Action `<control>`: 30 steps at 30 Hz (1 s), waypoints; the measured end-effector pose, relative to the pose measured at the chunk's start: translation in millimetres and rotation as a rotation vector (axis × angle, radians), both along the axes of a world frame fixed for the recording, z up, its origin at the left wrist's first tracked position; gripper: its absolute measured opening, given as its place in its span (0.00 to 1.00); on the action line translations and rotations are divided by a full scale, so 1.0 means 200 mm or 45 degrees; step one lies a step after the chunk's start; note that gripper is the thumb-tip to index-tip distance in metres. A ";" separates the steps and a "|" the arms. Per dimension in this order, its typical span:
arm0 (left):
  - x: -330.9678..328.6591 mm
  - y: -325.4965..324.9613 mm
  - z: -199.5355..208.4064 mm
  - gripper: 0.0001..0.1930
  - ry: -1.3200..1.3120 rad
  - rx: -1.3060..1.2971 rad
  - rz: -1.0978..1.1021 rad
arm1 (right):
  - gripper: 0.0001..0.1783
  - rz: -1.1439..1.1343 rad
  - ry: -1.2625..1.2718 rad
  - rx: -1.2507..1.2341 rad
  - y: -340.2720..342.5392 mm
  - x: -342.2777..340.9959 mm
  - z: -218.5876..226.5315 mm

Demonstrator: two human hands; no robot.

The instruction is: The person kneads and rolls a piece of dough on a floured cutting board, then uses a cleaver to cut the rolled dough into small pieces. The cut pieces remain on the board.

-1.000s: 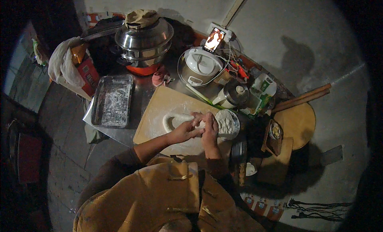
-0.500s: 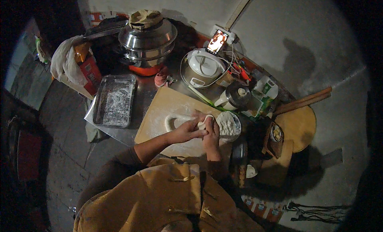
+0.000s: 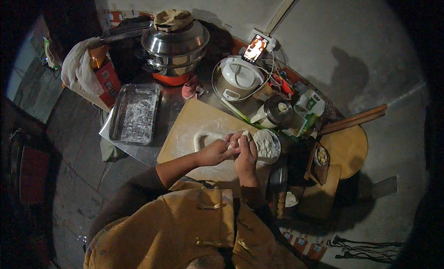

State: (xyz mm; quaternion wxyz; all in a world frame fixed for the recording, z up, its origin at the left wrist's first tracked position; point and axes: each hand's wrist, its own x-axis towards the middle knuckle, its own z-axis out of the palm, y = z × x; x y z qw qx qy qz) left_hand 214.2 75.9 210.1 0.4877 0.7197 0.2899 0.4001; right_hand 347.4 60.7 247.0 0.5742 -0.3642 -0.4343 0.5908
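Dough rope (image 3: 197, 140), pale, smooth, curved on floured board (image 3: 185, 121), gripped by fingers (image 3: 251, 148) of left hand (image 3: 214, 152) and right hand (image 3: 245, 161).

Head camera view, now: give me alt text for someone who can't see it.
A person's left hand and right hand meet around white dough, part of it curving on a floured board. A bowl of flour sits right, a floury tray left, a steamer behind.

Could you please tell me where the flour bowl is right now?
In the head view, the flour bowl is right of centre, just to the right of the right hand, by the right edge of the board.
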 end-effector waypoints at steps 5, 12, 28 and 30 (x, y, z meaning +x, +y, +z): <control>0.00 -0.02 -0.04 0.21 0.152 -0.298 -0.186 | 0.18 0.074 -0.052 0.253 0.01 -0.01 0.05; 0.01 -0.04 -0.04 0.23 0.238 -0.010 -0.041 | 0.18 -0.068 0.263 -0.062 0.02 0.02 0.09; -0.02 -0.08 0.00 0.23 0.087 -0.237 -0.282 | 0.23 -0.156 0.212 -0.066 0.04 -0.01 0.10; -0.03 -0.07 0.00 0.23 0.039 -0.307 -0.324 | 0.24 -0.256 0.159 -0.159 0.06 0.01 0.11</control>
